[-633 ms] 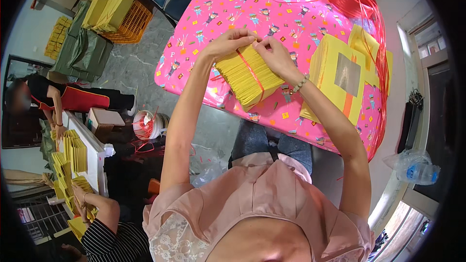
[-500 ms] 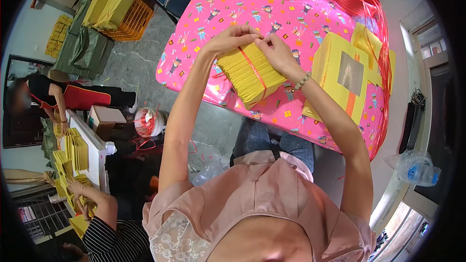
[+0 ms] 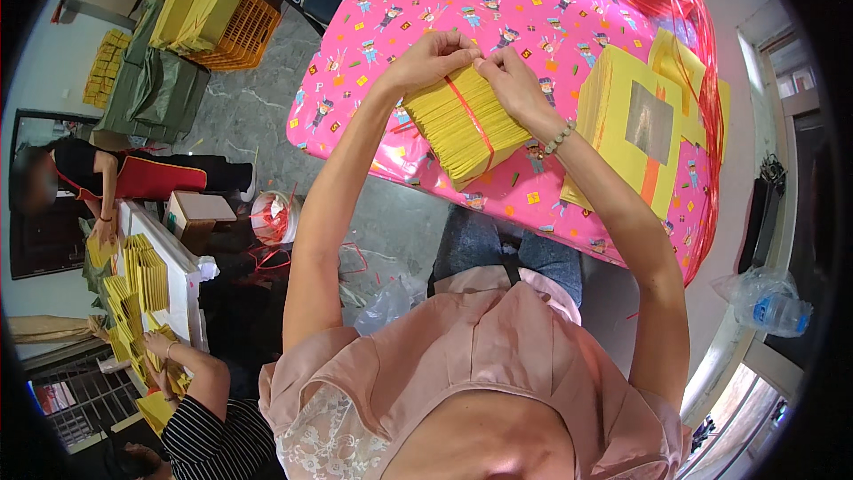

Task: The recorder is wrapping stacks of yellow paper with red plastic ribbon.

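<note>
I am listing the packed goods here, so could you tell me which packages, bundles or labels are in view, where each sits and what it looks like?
Yellow paper bundle: table middle, under both hands, a red band around it.
Yellow stack: table right, square grey panel on top.
Plastic bottle: right edge, clear, with a blue label.
Cardboard box: floor left, brown.

Bright, even daylight fills the scene, strongest by the window [image 3: 782, 80] at the right, beside the pink tabletop [image 3: 533, 0], whose cover shows soft sheen. Shadows are faint. Fisheye distortion bends edges toward a black rim; the centre is sharp.
</note>
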Action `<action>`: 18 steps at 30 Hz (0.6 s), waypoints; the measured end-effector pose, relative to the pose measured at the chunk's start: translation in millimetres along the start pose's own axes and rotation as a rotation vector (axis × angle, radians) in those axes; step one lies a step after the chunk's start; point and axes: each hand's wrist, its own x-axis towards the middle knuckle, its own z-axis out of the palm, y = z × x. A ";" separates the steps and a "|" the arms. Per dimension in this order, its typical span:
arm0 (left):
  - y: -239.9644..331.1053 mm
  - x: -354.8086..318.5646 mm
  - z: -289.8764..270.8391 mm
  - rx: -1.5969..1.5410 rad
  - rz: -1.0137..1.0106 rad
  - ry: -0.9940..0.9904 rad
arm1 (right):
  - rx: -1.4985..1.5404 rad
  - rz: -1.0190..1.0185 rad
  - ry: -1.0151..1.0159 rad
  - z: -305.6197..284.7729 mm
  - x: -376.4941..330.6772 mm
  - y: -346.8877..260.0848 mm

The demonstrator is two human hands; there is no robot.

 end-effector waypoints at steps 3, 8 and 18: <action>0.5 -1.8 1.0 -0.038 -0.009 0.005 | -0.004 0.011 -0.024 -1.4 -1.1 -2.6; 3.0 -3.3 -2.6 -0.171 -0.080 -0.031 | -0.048 -0.084 -0.037 -4.8 -8.7 -3.6; -9.6 3.6 -7.5 -0.187 -0.047 -0.065 | -0.010 -0.056 -0.046 2.0 2.8 6.5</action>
